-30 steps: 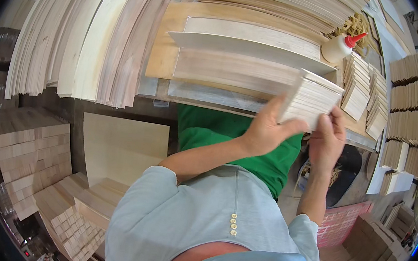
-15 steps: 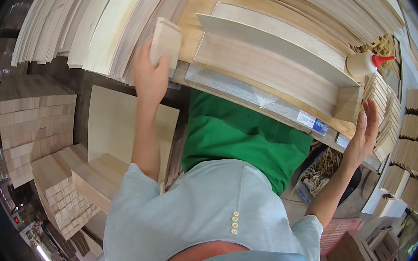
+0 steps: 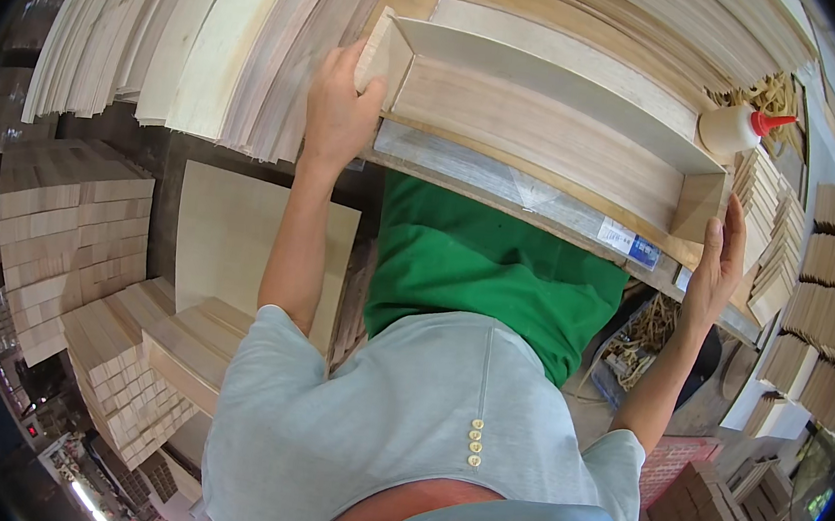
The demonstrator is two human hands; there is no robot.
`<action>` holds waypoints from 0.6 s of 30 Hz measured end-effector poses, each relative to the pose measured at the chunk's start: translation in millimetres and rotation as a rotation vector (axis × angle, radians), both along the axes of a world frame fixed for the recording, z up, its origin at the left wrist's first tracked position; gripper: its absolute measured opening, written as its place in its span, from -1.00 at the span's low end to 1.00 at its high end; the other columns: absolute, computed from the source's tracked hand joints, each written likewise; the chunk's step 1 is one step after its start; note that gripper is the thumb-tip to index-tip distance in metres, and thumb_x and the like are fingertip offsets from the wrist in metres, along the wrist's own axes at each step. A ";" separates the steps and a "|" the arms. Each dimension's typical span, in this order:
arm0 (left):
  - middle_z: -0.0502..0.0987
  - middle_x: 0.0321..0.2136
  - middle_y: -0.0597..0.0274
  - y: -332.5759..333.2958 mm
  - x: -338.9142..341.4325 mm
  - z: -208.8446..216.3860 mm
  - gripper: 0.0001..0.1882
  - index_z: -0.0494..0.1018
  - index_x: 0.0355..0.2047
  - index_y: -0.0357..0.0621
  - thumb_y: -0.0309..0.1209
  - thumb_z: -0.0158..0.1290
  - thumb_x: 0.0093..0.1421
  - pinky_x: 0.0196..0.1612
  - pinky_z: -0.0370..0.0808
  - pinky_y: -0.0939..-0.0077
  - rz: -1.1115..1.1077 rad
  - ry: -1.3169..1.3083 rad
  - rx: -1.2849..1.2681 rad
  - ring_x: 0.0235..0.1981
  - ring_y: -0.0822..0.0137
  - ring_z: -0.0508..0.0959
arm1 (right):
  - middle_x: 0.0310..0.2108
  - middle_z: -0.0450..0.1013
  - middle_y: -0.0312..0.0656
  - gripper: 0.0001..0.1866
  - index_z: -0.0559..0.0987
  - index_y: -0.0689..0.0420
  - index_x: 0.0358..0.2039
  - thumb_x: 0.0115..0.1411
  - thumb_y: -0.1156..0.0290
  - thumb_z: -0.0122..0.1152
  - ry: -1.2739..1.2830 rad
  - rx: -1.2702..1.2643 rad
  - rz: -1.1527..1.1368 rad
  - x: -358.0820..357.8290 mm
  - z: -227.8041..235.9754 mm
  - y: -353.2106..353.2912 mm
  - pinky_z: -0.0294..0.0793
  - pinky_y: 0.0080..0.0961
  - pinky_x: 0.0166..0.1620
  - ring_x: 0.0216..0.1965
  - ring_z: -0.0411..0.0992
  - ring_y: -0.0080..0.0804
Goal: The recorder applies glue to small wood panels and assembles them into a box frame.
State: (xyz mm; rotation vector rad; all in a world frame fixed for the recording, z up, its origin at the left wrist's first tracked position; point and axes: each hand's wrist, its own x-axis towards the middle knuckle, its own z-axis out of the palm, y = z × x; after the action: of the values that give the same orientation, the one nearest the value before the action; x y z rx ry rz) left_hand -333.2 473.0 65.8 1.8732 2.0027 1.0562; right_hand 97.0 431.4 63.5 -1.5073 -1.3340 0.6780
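My left hand [image 3: 341,118] is closed on a small wooden end piece [image 3: 388,55], holding it upright at the left end of a long wooden tray. The tray has a pale bottom board [image 3: 539,142] and a thin long side panel [image 3: 565,89] along its far edge. At the right end stands another wooden end piece [image 3: 699,202]. My right hand [image 3: 720,270] lies along that piece's outer face, fingers stretched out and together, apparently touching it without gripping. The tray's near side has no panel standing on it.
Behind the right end stands a white glue bottle [image 3: 730,128] with a red nozzle. Small wooden pieces [image 3: 767,229] are stacked beside my right hand. Long boards [image 3: 227,41] lie to the left, and block stacks [image 3: 73,237] stand lower left. A bin of scraps [image 3: 645,348] sits below the bench.
My left hand has moved right with the end piece, bringing it against the tray's left end. My right hand has shifted slightly inward against the right end piece.
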 end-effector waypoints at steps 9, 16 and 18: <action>0.44 -0.23 -0.08 0.5 2.5 2.9 -0.56 0.40 0.03 -0.31 -0.43 0.02 0.11 -0.16 0.46 0.25 -0.075 -0.057 -0.013 -0.18 0.01 0.48 | 0.19 0.29 -0.04 -0.53 0.31 0.24 0.23 0.36 0.34 0.03 -0.024 0.010 -0.006 -0.2 -1.3 0.6 0.20 -0.45 0.24 0.21 0.26 -0.35; 0.44 -0.17 -0.02 -1.4 1.9 -4.2 -0.50 0.37 0.07 -0.37 -0.40 0.10 0.12 -0.05 0.40 0.34 -0.093 -0.106 -0.059 -0.12 0.14 0.47 | 0.19 0.30 -0.06 -0.53 0.31 0.22 0.23 0.36 0.35 0.03 -0.049 0.007 -0.015 -2.2 -3.1 0.7 0.20 -0.45 0.24 0.19 0.27 -0.34; 0.43 -0.11 -0.04 1.9 1.7 -3.5 -0.45 0.33 0.11 -0.36 -0.37 0.13 0.13 0.00 0.39 0.34 -0.089 -0.104 -0.123 -0.08 0.14 0.47 | 0.19 0.30 -0.07 -0.54 0.31 0.21 0.23 0.37 0.34 0.02 -0.045 0.025 -0.014 -1.6 -4.0 0.4 0.20 -0.45 0.24 0.19 0.28 -0.34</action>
State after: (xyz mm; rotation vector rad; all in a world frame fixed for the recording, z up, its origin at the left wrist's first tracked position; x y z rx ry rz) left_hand -331.5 474.9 62.4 1.7891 1.8645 0.9636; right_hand 95.4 431.8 59.4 -1.5188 -1.3595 0.6198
